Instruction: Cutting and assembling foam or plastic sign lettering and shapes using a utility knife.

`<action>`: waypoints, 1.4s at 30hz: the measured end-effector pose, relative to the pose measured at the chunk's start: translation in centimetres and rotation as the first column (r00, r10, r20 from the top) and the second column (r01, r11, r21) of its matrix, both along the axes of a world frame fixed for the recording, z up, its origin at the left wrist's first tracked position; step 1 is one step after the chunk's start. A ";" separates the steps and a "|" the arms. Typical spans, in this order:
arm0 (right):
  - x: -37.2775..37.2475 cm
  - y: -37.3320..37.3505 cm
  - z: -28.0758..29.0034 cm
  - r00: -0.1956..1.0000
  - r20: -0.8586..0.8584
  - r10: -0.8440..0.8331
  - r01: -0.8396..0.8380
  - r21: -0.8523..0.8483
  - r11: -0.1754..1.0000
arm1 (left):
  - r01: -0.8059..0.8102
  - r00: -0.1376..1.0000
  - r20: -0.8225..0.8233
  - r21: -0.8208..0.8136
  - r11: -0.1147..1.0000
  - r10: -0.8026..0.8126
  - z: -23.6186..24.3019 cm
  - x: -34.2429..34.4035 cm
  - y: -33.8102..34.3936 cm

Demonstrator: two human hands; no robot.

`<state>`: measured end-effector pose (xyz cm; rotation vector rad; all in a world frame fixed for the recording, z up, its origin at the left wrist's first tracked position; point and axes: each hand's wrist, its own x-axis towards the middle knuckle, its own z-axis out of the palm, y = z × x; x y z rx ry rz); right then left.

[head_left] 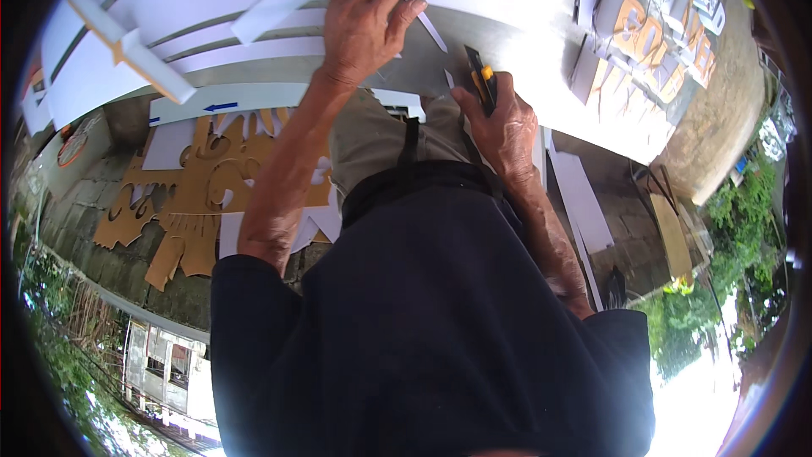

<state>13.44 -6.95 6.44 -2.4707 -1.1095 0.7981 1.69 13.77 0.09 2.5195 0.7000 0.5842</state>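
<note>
My left hand [365, 21] lies with its fingers stretched out on the white sheet material across the table, its thumb out to the right. A loose white rectangular piece [283, 7] is just left of it. My right hand [505, 129] is closed round a black and yellow utility knife [482, 83], held near the table's near edge. The knife points up and away to the left; whether its blade touches anything I cannot tell. A narrow white strip [430, 30] lies between my two hands on the grey tabletop [474, 30].
Cut-out letters [647, 34] in white and tan stand at the far right. At the left are white strips and a white and tan cross-shaped piece [127, 46]. Below the table, brown cut-out scraps [199, 195] lie on the left, and long white offcuts [579, 195] on the right.
</note>
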 end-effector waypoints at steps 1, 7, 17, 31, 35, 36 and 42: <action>0.0 0.4 -0.1 1.000 0.000 0.003 -0.003 0.040 0.999 | -0.046 0.994 0.104 -0.003 0.999 0.046 0.0 0.3 0.0; 2.3 0.0 -2.9 0.977 0.212 0.029 -0.063 0.156 0.986 | -0.265 0.908 0.301 -0.127 0.956 0.292 0.6 0.5 -0.9; 5.5 2.2 -1.5 0.967 0.244 -0.073 0.020 0.213 0.977 | -0.285 0.557 0.411 -0.722 0.631 0.722 2.5 -3.4 5.1; -0.4 16.9 -1.2 0.982 0.174 0.070 -0.090 0.114 0.989 | -0.599 0.422 0.234 -0.653 0.463 0.876 5.5 -20.7 20.1; -1.9 18.6 -1.6 0.978 0.208 0.017 -0.020 0.010 1.000 | -0.555 0.443 0.227 -0.691 0.464 0.868 4.3 -23.0 23.0; -2.0 18.6 -1.7 0.976 0.216 -0.006 0.004 0.007 1.000 | -0.547 0.449 0.222 -0.698 0.463 0.865 4.3 -23.1 23.5; -2.0 19.3 -1.4 0.980 0.200 -0.013 0.016 -0.013 1.000 | -0.296 0.551 0.327 -0.784 0.546 0.768 4.0 -21.5 25.7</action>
